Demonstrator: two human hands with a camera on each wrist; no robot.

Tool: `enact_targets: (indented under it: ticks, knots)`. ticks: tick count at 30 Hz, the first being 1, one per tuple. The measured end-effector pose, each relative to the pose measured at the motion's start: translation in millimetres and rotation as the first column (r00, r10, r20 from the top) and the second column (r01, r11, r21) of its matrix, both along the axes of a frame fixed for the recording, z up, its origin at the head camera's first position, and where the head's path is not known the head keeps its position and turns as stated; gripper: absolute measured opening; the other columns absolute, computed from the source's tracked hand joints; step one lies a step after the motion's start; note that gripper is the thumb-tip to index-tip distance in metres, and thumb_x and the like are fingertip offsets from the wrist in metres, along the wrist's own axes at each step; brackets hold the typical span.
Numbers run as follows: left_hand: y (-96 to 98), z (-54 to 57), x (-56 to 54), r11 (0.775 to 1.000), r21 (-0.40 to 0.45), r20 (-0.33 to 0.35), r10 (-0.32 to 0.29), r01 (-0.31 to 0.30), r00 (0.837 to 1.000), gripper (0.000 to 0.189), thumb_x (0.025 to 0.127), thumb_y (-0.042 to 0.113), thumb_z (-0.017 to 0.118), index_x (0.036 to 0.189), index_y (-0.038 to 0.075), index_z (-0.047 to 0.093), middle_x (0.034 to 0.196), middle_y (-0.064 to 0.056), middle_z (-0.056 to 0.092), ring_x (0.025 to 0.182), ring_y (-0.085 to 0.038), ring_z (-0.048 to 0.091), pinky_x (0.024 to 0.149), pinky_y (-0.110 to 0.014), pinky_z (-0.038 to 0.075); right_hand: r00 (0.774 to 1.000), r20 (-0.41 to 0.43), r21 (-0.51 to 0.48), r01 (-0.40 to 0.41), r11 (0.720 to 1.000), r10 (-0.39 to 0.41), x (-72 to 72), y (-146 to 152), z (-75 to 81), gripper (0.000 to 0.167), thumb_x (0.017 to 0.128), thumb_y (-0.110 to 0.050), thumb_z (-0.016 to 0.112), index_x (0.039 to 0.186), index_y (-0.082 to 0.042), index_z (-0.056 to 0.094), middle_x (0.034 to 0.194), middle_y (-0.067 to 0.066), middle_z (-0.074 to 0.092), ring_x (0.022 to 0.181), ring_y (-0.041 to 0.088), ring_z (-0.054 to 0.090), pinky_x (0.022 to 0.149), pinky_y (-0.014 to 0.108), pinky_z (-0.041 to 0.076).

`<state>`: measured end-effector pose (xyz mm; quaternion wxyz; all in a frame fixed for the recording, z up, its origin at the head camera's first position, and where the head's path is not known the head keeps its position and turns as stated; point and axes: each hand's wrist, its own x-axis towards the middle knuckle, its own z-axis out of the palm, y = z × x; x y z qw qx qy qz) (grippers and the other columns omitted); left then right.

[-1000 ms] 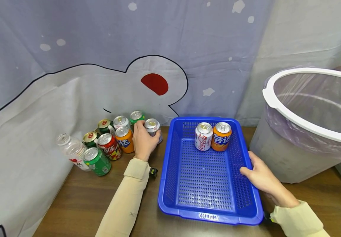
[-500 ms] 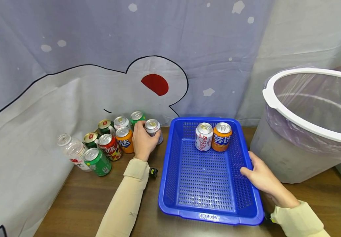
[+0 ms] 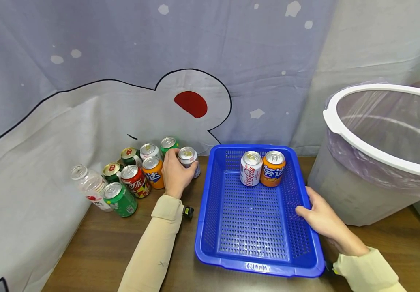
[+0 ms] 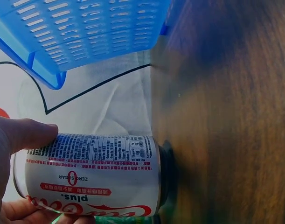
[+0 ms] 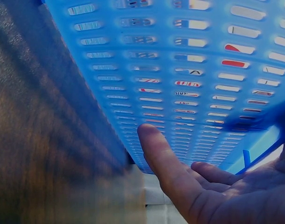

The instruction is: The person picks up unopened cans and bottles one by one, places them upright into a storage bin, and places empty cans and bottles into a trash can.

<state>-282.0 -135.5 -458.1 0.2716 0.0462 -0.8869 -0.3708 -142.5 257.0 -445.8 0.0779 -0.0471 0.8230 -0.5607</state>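
My left hand (image 3: 178, 174) grips a white Coca-Cola can (image 3: 188, 157) between thumb and fingers. In the left wrist view the can (image 4: 100, 175) shows "plus" and "zero sugar" lettering, its base at or just off the table. A green can (image 3: 169, 143) stands just behind that hand, partly hidden. On the right, my right hand (image 3: 321, 215) holds the side rim of a blue plastic basket (image 3: 253, 271), thumb on the inside. From the right wrist view, its fingers (image 5: 165, 161) lie along the basket's slotted outer wall. Inside the basket stand a white Coca-Cola can (image 3: 251, 170) and an orange can (image 3: 273, 170).
Left of my left hand stand an orange can (image 3: 153, 172), a red can (image 3: 135, 181), a green can (image 3: 120, 199), several other cans and a clear plastic bottle (image 3: 90, 184). A lined waste bin (image 3: 356, 178) is right of the basket. A curtain (image 3: 122, 48) hangs behind the table.
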Motion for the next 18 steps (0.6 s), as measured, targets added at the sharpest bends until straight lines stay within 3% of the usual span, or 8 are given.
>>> enact_targets:
  ticks: [18]
  knots:
    - [3.3, 20.9, 8.6, 1.0, -0.009, -0.08, -0.015, 0.014, 0.997, 0.067, 0.075, 0.036, 0.089, 0.126, 0.006, 0.058, 0.123, -0.014, 0.065, 0.114, -0.036, 0.064, 0.099, -0.052, 0.052, 1.0, 0.002, -0.013, -0.007, 1.0, 0.007, 0.4, 0, 1.2, 0.061, 0.093, 0.007, 0.051, 0.15, 0.011, 0.029, 0.128, 0.039, 0.059, 0.091, 0.029, 0.072, 0.069, 0.038, 0.062]
